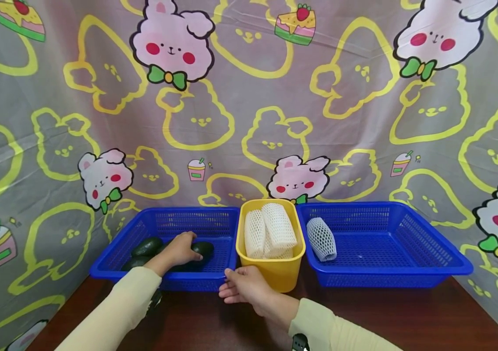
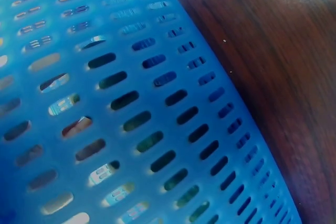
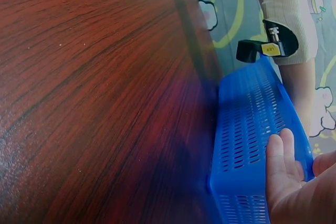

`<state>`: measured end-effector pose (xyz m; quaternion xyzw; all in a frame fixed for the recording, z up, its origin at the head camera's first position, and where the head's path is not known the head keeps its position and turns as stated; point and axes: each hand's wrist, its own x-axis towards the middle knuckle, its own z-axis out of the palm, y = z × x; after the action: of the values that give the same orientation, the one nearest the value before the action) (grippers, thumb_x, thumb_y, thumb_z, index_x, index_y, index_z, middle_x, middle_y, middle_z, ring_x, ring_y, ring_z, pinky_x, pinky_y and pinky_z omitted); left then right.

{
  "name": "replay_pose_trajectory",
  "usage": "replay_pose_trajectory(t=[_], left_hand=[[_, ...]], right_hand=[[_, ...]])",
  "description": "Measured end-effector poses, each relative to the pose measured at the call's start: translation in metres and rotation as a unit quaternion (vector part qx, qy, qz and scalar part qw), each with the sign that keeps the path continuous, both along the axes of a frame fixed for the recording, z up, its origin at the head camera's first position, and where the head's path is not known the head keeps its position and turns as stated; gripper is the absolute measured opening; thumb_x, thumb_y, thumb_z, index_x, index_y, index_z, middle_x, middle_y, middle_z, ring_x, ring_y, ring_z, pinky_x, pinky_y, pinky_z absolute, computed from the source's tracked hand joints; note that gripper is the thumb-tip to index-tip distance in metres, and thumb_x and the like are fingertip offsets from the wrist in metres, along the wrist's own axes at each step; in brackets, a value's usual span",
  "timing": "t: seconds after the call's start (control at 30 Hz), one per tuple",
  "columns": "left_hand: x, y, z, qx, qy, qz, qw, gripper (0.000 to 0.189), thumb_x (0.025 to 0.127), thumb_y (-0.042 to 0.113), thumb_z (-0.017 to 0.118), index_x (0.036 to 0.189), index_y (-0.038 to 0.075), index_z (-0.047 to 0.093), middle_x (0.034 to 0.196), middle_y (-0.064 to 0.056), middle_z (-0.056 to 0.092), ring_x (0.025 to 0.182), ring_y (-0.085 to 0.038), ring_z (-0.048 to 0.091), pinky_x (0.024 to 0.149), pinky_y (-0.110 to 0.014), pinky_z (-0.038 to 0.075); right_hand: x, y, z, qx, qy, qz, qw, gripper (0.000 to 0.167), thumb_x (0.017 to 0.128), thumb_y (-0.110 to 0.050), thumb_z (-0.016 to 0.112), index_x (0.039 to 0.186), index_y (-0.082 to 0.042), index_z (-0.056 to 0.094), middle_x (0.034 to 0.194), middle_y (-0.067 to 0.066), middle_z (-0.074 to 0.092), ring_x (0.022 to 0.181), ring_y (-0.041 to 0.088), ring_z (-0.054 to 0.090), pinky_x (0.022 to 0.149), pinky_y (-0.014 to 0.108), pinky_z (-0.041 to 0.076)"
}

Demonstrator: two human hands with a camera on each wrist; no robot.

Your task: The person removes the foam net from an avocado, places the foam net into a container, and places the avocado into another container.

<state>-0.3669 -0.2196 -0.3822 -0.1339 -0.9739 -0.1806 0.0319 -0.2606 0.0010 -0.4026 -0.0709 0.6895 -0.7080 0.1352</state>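
In the head view, my left hand (image 1: 180,251) reaches into the left blue basket (image 1: 222,276), with thumb and fingers about a dark green avocado (image 1: 205,249). Its other fingertips are hidden. More avocados (image 1: 146,246) lie left of this hand, partly covered by it. At the basket's front right corner, my right hand (image 1: 249,287) holds the rim, thumb on top and fingers beneath. The right wrist view shows the right hand's fingers (image 3: 281,161) against the basket's outer wall (image 3: 244,124). Only the slotted basket wall (image 2: 173,98) fills most of the left wrist view.
A yellow bin (image 1: 271,273) holding white foam net sleeves (image 1: 278,226) stands between the baskets. The right blue basket (image 1: 407,270) contains one net-sleeved item (image 1: 321,239). All stand on a dark wooden table (image 1: 196,321), before a patterned curtain (image 1: 240,97).
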Motion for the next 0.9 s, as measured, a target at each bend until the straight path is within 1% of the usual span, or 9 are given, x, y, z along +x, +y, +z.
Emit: replay_pose_trajectory(t=[0.2,0.43,0.57,0.67,0.77,0.9], left_hand=[[0.002,-0.001,0.001,0.011,-0.005,0.010,0.9999,0.065,0.077,0.018,0.083,0.124,-0.014,0.053,0.119,-0.027,0.059,0.114,-0.042,0.054,0.096,-0.051,0.043],[0.006,-0.002,0.004,0.029,0.007,-0.002,0.9996,0.064,0.077,0.017,0.082,0.124,-0.015,0.053,0.120,-0.029,0.058,0.113,-0.043,0.054,0.094,-0.052,0.044],[0.012,-0.003,0.009,0.054,0.003,-0.002,0.9985,0.064,0.080,0.016,0.080,0.127,-0.015,0.050,0.123,-0.029,0.056,0.114,-0.043,0.053,0.093,-0.052,0.044],[0.017,-0.002,0.014,0.083,0.005,0.002,0.9966,0.065,0.082,0.018,0.078,0.130,-0.013,0.048,0.125,-0.028,0.055,0.116,-0.043,0.052,0.093,-0.053,0.044],[0.024,-0.001,0.018,0.112,0.016,0.005,0.9936,0.064,0.083,0.019,0.077,0.131,-0.012,0.048,0.127,-0.028,0.055,0.117,-0.042,0.052,0.094,-0.053,0.044],[0.032,0.000,0.022,0.150,0.036,0.006,0.9880,0.064,0.084,0.020,0.077,0.132,-0.010,0.048,0.127,-0.027,0.055,0.116,-0.042,0.054,0.094,-0.052,0.045]], right_hand=[[0.001,0.003,0.002,0.008,0.001,0.003,1.0000,0.030,0.101,-0.017,0.053,0.097,0.012,0.061,0.078,0.013,0.068,0.068,0.020,0.069,0.063,0.037,0.058],[0.005,0.009,0.007,0.020,0.017,0.011,0.9996,0.031,0.100,-0.019,0.055,0.096,0.011,0.061,0.076,0.014,0.068,0.066,0.022,0.069,0.061,0.036,0.057],[0.008,0.013,0.008,0.030,0.023,0.019,0.9991,0.030,0.099,-0.018,0.056,0.095,0.011,0.061,0.074,0.014,0.067,0.065,0.022,0.068,0.059,0.037,0.057],[0.010,0.017,0.010,0.038,0.029,0.029,0.9984,0.028,0.099,-0.018,0.057,0.093,0.009,0.062,0.073,0.014,0.067,0.064,0.022,0.068,0.059,0.038,0.057],[0.011,0.022,0.011,0.044,0.034,0.037,0.9978,0.026,0.099,-0.018,0.057,0.091,0.006,0.063,0.074,0.015,0.067,0.063,0.022,0.068,0.058,0.039,0.057],[0.014,0.033,0.016,0.042,0.051,0.055,0.9963,0.026,0.099,-0.017,0.056,0.092,0.007,0.064,0.075,0.016,0.067,0.064,0.022,0.068,0.058,0.038,0.057]])
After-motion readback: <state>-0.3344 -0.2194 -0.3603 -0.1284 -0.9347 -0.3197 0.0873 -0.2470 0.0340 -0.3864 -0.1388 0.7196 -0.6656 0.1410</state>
